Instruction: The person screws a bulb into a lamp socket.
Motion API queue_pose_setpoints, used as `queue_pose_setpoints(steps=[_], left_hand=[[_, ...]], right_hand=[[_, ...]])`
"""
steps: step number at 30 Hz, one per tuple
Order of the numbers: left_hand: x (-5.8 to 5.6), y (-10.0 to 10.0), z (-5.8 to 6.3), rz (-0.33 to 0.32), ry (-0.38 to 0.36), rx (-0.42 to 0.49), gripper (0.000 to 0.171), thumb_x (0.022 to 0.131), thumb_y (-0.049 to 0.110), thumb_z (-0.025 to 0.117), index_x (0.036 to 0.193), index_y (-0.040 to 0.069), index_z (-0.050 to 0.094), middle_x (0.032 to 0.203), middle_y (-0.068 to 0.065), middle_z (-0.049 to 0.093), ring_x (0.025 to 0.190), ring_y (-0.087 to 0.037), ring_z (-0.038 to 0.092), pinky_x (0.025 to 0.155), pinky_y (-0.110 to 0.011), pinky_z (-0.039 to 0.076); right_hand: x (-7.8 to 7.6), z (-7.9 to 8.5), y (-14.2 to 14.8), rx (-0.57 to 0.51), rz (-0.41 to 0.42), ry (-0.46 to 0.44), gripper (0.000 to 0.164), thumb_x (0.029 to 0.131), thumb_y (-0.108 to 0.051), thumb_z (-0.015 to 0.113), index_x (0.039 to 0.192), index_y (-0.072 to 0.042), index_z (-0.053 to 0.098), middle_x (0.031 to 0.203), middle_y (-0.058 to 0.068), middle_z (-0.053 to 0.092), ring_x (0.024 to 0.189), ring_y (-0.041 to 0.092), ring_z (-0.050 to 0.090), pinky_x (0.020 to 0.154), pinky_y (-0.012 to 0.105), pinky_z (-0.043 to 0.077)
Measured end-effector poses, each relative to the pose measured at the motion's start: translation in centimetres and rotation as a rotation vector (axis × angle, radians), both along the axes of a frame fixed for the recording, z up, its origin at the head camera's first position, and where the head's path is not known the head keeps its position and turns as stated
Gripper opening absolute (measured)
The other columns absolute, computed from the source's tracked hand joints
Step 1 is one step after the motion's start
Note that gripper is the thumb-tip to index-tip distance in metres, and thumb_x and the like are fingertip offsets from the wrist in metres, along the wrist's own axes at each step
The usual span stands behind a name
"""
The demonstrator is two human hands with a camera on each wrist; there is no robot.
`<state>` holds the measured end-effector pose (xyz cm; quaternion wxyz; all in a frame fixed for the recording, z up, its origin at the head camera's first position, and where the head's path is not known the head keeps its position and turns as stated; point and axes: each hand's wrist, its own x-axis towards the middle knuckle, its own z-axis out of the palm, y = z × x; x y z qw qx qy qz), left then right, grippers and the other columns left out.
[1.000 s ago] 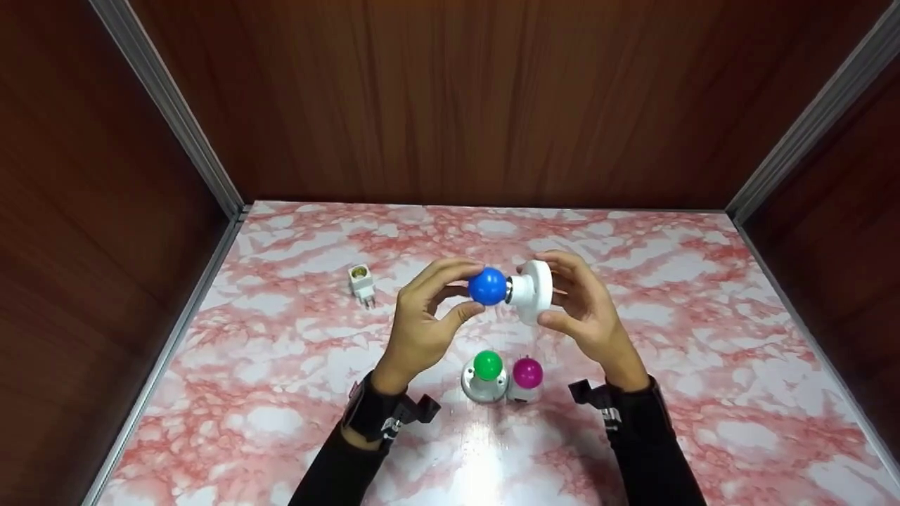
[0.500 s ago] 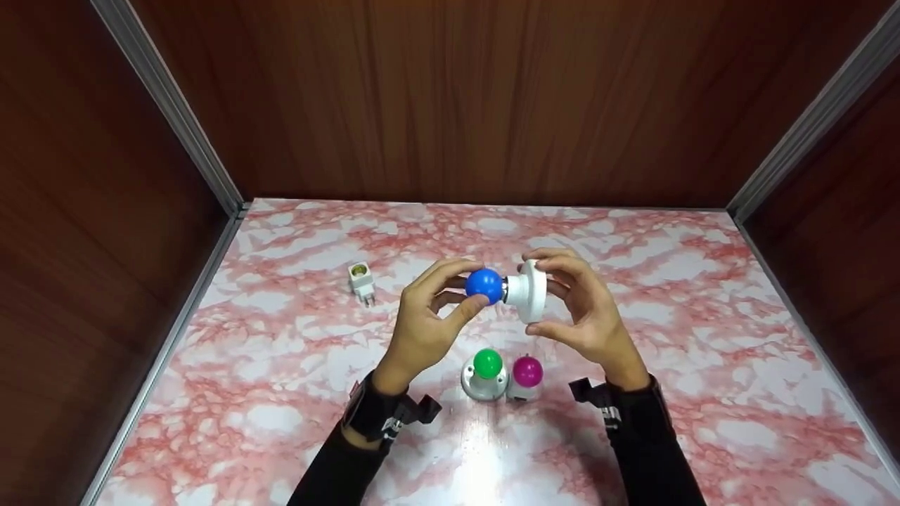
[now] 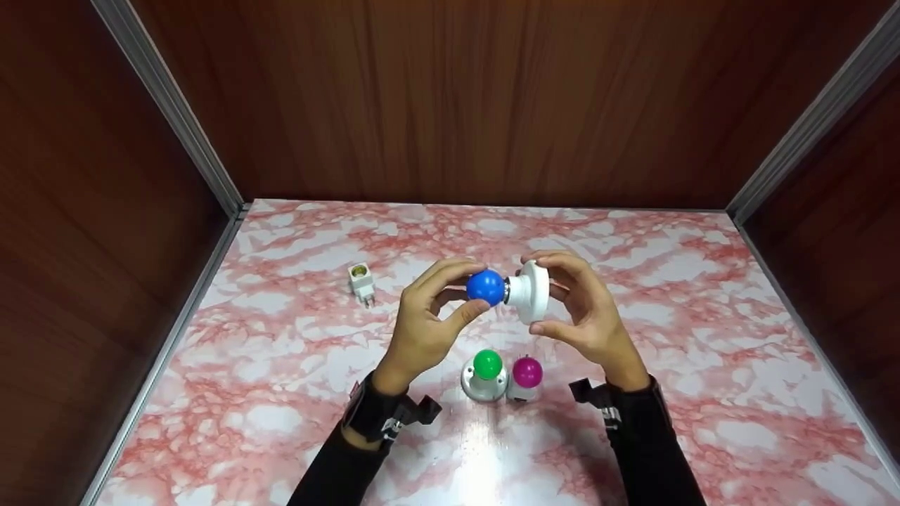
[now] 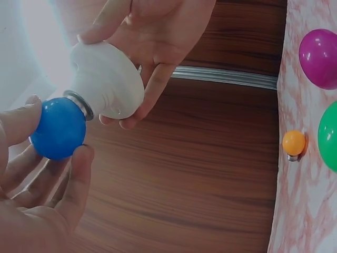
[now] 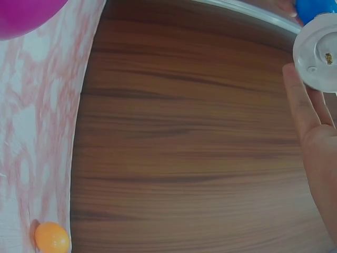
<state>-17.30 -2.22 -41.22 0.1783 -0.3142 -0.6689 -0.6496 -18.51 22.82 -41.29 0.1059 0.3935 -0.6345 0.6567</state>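
Above the table, my left hand pinches the round blue light bulb between thumb and fingers. The bulb lies sideways, its metal collar at the mouth of a white round lamp holder. My right hand grips that holder by the rim of its wide base, thumb below and fingers above. In the right wrist view the underside of the lamp holder shows, with a small brass contact. Part of the metal collar is visible between the blue glass and the holder.
Nearer me on the marbled table stand a green bulb in a round white holder and a magenta bulb in a white socket. A white plug-in socket lies at left. An orange bulb lies on the table.
The lamp holder and right hand have shifted slightly left; the right thumb has moved to the base's lower rim. The left thumb has moved a little on the blue bulb.
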Motion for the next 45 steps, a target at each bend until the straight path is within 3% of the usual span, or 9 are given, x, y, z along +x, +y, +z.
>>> queue_pose_setpoints(steps=[6,11,17,24,31,36,45], left_hand=[[-0.15,0.05,-0.16,-0.016,0.028,0.015,0.042,0.093,0.005,0.079,0.131,-0.007,0.068,0.13,-0.028,0.067,0.117,-0.016,0.072,0.099,-0.034,0.065],[-0.2,0.11,-0.42,-0.02,0.039,0.018,0.042,0.092,0.006,0.08,0.131,-0.004,0.069,0.132,-0.026,0.067,0.119,-0.018,0.072,0.1,-0.035,0.065],[-0.16,0.13,-0.5,-0.013,0.031,0.03,0.041,0.092,0.007,0.08,0.131,-0.004,0.069,0.132,-0.025,0.067,0.117,-0.022,0.074,0.101,-0.036,0.065],[-0.02,0.16,-0.44,0.001,0.014,0.046,0.04,0.091,0.006,0.082,0.129,-0.002,0.071,0.13,-0.021,0.069,0.113,-0.023,0.076,0.098,-0.036,0.066],[0.25,0.24,-0.27,0.015,-0.069,0.009,0.043,0.093,0.007,0.081,0.133,0.0,0.069,0.13,-0.021,0.071,0.11,-0.028,0.077,0.093,-0.033,0.067],[0.18,0.33,-0.28,0.003,-0.09,0.007,0.041,0.093,0.007,0.08,0.132,-0.002,0.069,0.126,-0.021,0.073,0.107,-0.031,0.076,0.092,-0.033,0.068],[0.04,0.31,-0.33,-0.006,-0.036,0.004,0.043,0.092,0.006,0.081,0.134,-0.002,0.07,0.126,-0.022,0.072,0.11,-0.032,0.075,0.094,-0.033,0.067]], right_hand=[[0.05,0.03,0.1,0.021,-0.006,-0.047,0.074,0.083,0.002,0.087,0.143,0.014,0.045,0.147,0.01,0.061,0.134,0.021,0.065,0.112,0.03,0.058],[0.02,-0.08,0.05,0.009,-0.022,-0.077,0.066,0.089,-0.005,0.084,0.143,0.014,0.048,0.143,0.007,0.065,0.13,0.019,0.068,0.109,0.029,0.059],[-0.02,0.02,0.02,0.033,-0.027,-0.088,0.064,0.092,-0.002,0.079,0.146,0.012,0.048,0.143,0.005,0.067,0.13,0.017,0.068,0.108,0.028,0.06],[0.09,0.22,0.12,0.039,-0.029,-0.076,0.066,0.089,0.003,0.08,0.146,0.012,0.047,0.146,0.006,0.066,0.13,0.018,0.068,0.107,0.029,0.061],[0.03,0.11,0.06,0.027,-0.024,-0.018,0.068,0.084,0.007,0.084,0.142,0.015,0.049,0.147,0.019,0.06,0.133,0.026,0.066,0.111,0.034,0.06],[0.0,0.03,0.05,0.035,-0.031,-0.014,0.067,0.084,0.007,0.083,0.142,0.014,0.05,0.146,0.016,0.061,0.131,0.028,0.067,0.109,0.033,0.061],[0.09,0.08,0.16,0.056,-0.045,-0.05,0.066,0.087,0.005,0.081,0.142,0.017,0.047,0.143,0.005,0.067,0.127,0.018,0.069,0.106,0.029,0.062]])
